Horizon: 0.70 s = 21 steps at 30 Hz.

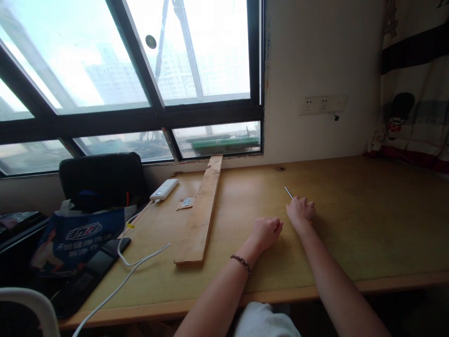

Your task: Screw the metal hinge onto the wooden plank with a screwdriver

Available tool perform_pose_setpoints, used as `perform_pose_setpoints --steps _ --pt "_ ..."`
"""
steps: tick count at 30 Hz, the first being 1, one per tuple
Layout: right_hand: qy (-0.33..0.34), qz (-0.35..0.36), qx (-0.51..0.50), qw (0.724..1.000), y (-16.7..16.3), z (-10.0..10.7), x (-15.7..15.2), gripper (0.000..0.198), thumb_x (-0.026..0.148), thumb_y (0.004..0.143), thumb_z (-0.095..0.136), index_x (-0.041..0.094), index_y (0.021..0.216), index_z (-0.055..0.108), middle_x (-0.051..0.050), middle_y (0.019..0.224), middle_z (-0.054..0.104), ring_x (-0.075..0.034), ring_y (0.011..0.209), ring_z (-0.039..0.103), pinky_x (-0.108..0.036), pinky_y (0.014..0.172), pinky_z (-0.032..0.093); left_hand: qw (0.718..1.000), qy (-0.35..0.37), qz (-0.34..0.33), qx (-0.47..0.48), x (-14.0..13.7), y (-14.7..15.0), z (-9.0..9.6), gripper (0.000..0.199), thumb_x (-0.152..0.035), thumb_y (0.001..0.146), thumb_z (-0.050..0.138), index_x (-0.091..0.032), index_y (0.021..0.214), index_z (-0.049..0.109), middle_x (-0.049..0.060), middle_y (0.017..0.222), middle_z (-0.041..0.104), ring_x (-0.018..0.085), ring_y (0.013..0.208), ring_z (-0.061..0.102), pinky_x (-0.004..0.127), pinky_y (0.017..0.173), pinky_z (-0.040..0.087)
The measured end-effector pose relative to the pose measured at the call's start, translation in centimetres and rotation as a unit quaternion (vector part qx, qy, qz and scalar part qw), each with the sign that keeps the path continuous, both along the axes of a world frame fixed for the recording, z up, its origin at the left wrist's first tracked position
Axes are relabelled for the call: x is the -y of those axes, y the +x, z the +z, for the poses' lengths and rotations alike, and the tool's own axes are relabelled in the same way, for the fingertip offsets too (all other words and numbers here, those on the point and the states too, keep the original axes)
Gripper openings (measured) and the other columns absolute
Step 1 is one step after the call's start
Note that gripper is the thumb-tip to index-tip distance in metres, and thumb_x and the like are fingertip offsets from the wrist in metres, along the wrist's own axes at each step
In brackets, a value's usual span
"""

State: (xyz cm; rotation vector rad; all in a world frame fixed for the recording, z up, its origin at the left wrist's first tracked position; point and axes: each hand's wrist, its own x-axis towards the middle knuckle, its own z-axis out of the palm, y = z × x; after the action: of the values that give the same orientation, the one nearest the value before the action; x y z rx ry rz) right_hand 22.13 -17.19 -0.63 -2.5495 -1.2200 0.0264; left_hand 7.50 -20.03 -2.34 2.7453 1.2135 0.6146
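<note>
My right hand (300, 210) is closed over the table, wrapped round a screwdriver (288, 192). Its thin metal shaft points away to the upper left; the handle is mostly covered, with a bit of orange showing under the fingers. To the left of it, my left hand (267, 232) is curled up just above or on the tabletop. Its fingertips face away, so anything inside that hand is hidden. A long wooden board (199, 220) lies to the left of both hands, apart from them. Beside the board is a small card of metal pieces (186, 202).
A white power bank (164, 189) with a white cable (140, 260) lies on the yellowish table (368, 224). At the left are a black chair (103, 175), a blue bag (84, 238) and a dark flat object (94, 271). Window and wall sockets (315, 105) are behind.
</note>
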Motion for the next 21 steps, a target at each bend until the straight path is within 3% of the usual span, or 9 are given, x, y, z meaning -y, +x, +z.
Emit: perform_pose_setpoints --steps 4,9,12,14,17,21 --pt "0.049 -0.014 0.039 0.998 -0.4 -0.1 0.1 0.036 0.031 0.074 0.055 0.007 0.1 0.057 -0.022 0.104 0.052 -0.036 0.104 0.042 -0.042 0.077 0.034 1.0 0.001 0.004 -0.005 0.0 0.0 0.0 0.043 -0.04 0.088 0.027 -0.019 0.072 0.061 0.007 0.066 0.064 0.016 0.06 0.059 0.024 0.055 0.036" --pt "0.182 0.107 0.07 0.975 -1.0 -0.3 -0.2 0.033 0.027 0.073 0.056 0.008 0.101 0.058 -0.021 0.109 0.051 -0.034 0.109 0.038 -0.042 0.085 0.032 1.0 0.011 0.005 -0.014 0.0 0.1 0.0 0.041 -0.039 0.087 0.029 -0.018 0.072 0.061 0.007 0.065 0.065 0.016 0.06 0.059 0.025 0.053 0.034" --pt "0.23 0.187 -0.009 0.955 -1.6 -1.0 -1.0 0.033 0.026 0.073 0.055 0.011 0.102 0.058 -0.017 0.108 0.055 -0.029 0.105 0.045 -0.041 0.089 0.033 1.0 0.029 -0.003 -0.012 0.0 0.0 -0.1 0.038 -0.035 0.087 0.03 -0.019 0.072 0.061 0.005 0.064 0.065 0.016 0.057 0.059 0.024 0.052 0.033" --pt "0.24 0.214 -0.122 0.939 -2.1 -1.7 -1.7 0.028 0.026 0.073 0.055 0.012 0.097 0.06 -0.015 0.101 0.06 -0.025 0.098 0.052 -0.038 0.087 0.037 0.999 0.039 -0.013 -0.01 0.0 -0.2 0.0 0.034 -0.032 0.086 0.032 -0.019 0.074 0.061 0.004 0.065 0.065 0.015 0.056 0.058 0.024 0.052 0.032" --pt "0.253 0.206 -0.35 0.878 -2.8 -2.4 -2.4 0.018 0.027 0.07 0.056 0.014 0.083 0.062 -0.01 0.087 0.065 -0.02 0.083 0.06 -0.032 0.078 0.045 0.998 0.058 -0.035 -0.016 -0.2 -0.7 1.1 0.031 -0.031 0.086 0.034 -0.019 0.073 0.061 0.004 0.065 0.065 0.014 0.053 0.056 0.024 0.051 0.03" --pt "0.265 0.171 -0.607 0.73 -4.0 -2.1 -2.2 0.01 0.024 0.068 0.06 0.014 0.071 0.06 -0.006 0.071 0.065 -0.014 0.068 0.062 -0.027 0.066 0.05 0.997 0.076 -0.027 0.008 -0.9 -2.8 4.1 0.037 -0.036 0.087 0.032 -0.018 0.069 0.06 0.004 0.062 0.063 0.012 0.052 0.052 0.023 0.05 0.028"
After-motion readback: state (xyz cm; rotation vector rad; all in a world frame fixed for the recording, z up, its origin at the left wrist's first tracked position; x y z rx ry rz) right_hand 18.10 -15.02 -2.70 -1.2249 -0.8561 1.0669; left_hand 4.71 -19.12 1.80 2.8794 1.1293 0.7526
